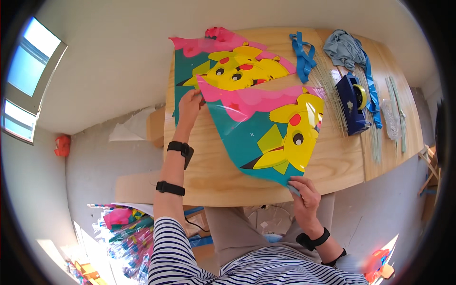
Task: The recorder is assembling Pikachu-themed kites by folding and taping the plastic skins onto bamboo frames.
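Observation:
A glossy printed plastic sheet [247, 118] in teal, pink and yellow, with a cartoon figure on it, is held up over the table. At its upper left edge, near the pink corner, my left hand [190, 107] is closed on it, the fingertips partly hidden behind the film. My right hand [305, 195] pinches the sheet's lower corner near the table's front edge. Behind it lies a second sheet [190, 47] with the same print, flat on the table and partly covered by the first.
On the wooden table [327, 164], a blue tape dispenser [349, 104] stands right of the sheets, beside thin rods [332, 90]. Blue ribbon [304, 54], a grey cloth [343, 50] and a clear plastic packet [391, 118] lie around it. Colourful film pieces [128, 242] are heaped at lower left.

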A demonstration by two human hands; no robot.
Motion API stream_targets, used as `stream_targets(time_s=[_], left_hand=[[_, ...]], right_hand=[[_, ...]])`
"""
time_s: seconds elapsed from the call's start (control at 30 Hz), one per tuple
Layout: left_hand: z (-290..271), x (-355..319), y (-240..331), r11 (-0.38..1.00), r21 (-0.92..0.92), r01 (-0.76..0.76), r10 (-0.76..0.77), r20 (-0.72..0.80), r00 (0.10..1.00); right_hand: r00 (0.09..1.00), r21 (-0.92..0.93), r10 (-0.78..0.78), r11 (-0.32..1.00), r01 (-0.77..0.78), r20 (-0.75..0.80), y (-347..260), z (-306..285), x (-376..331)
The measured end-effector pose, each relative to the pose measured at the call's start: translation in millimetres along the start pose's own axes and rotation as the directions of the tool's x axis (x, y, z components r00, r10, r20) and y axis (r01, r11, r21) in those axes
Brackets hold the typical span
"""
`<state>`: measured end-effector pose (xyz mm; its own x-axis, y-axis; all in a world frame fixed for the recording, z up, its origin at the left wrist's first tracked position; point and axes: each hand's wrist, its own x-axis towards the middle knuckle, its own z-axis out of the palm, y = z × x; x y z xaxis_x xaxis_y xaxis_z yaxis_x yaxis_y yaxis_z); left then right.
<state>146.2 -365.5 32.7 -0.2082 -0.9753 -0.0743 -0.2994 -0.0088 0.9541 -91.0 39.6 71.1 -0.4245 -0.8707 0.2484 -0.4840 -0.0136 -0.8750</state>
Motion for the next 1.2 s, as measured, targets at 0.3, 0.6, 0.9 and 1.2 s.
stream_targets(time_s=[0.3, 0.6, 0.9, 1.2], left_hand=[[10, -118, -11, 0.882, -0.374, 0.286, -0.289, 0.049, 0.956], [26, -159, 23, 0.867, -0.461, 0.188, -0.21, 0.004, 0.978], [34, -193, 64, 0.903, -0.427, -0.053, 0.023, -0.074, 0.997], [3, -159, 14, 0.964, -0.257, 0.069, -0.141, -0.271, 0.952]], right_hand=[[0.98, 0.059, -0.037, 0.998, 0.026, 0.197, -8, 1, -41], [0.963, -0.143, -0.061, 0.984, 0.101, 0.262, 12, -27, -62], [0.993, -0.417, -0.085, 0.902, 0.114, 0.087, 44, -30, -9], [0.947, -0.565, -0.107, 0.781, 0.268, 0.302, 74, -3, -36]])
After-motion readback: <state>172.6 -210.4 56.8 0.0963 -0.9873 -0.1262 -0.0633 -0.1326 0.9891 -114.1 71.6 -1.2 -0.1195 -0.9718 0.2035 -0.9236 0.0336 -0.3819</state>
